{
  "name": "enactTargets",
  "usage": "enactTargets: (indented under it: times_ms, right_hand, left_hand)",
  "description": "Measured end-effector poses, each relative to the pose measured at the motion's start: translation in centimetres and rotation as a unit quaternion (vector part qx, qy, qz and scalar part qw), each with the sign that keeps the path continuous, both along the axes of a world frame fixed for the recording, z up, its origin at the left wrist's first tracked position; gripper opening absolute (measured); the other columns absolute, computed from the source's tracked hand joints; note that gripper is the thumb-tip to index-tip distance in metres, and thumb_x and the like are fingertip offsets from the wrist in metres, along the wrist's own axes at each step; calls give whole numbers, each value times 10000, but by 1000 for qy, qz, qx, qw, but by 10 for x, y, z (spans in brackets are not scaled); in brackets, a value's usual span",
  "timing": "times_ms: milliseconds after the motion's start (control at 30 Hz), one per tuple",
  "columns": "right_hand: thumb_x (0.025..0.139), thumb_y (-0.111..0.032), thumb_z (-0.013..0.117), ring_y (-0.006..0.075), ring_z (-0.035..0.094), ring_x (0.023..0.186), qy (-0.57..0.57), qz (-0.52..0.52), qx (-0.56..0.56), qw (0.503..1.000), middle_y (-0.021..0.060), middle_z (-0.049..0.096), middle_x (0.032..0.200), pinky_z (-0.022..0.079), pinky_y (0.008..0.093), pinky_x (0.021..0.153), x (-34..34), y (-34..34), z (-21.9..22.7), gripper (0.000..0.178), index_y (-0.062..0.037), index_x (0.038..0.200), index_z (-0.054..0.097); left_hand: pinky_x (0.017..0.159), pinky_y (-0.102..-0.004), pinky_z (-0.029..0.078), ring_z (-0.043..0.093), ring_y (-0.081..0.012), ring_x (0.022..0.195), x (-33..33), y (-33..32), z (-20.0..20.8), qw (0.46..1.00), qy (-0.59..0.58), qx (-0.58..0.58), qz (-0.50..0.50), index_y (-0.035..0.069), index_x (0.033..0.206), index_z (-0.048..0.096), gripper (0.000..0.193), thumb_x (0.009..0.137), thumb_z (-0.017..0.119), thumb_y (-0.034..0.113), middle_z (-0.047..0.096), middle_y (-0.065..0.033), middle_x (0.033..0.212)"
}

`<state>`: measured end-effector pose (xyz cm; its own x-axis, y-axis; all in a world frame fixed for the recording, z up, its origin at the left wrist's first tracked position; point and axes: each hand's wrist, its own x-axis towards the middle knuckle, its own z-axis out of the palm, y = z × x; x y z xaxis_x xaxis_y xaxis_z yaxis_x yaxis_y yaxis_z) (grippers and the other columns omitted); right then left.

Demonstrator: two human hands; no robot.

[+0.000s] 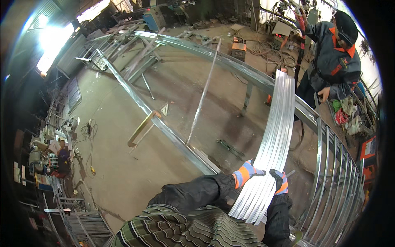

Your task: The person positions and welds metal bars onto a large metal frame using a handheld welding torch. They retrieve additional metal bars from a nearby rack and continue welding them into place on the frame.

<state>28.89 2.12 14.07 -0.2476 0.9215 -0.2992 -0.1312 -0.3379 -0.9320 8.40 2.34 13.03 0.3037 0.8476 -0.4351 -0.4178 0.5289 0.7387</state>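
Gloved hands on the bundle: two, left hand (247, 173) and right hand (281, 181). Bundle of metal profiles (275, 123): one, its pieces too overlapped to count. Long rails: two, far rail (230, 68) and near rail (133, 94). Cross bar (204, 90): one. Yellow C-shaped tool (142, 124): one, at the near rail's edge. Co-worker (334, 68): one, beyond the far rail's outer edge

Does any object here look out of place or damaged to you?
Perhaps one: a dark hand tool lies loose on the floor, left of the held metal profiles, where someone could trip. I see no clear damage.
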Motion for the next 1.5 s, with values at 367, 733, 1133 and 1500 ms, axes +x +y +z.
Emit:
enactTargets:
  times_ms: [367,733,1133,1500]
  right_hand:
    - [958,-144,599,150,686,760,-32,119,233,965,88,725,811,533,324,698,-228,95,43,209,35,904,692]
    - [900,-24,614,265,715,1080,-49,111,265,956,169,754,1086,539,349,971,-515,260,-36,260,26,1130,722]
    - [877,-89,620,290,638,1226,-180,92,259,944,179,681,1294,473,374,1080,-650,342,-138,414,-6,1280,664]
    - [896,-80,626,304,600,1275,-145,102,200,964,194,639,1344,449,382,1109,-704,335,-205,437,-21,1328,620]
  left_hand:
    - [816,-338,592,725,-196,902,-230,56,86,993,65,21,100,-23,1178,692,379,819,809,5,744,-108,1043]
    - [850,-335,594,740,-208,904,-534,232,59,998,51,28,27,-54,1189,666,414,802,806,-11,747,-141,1050]
    - [888,-348,573,710,-223,1021,-688,360,-44,979,184,16,-84,-72,1174,673,479,817,845,195,724,-164,1125]
    - [803,-319,575,727,-192,893,-732,368,-107,971,202,-23,-128,-3,1207,691,518,753,893,147,755,-109,1033]
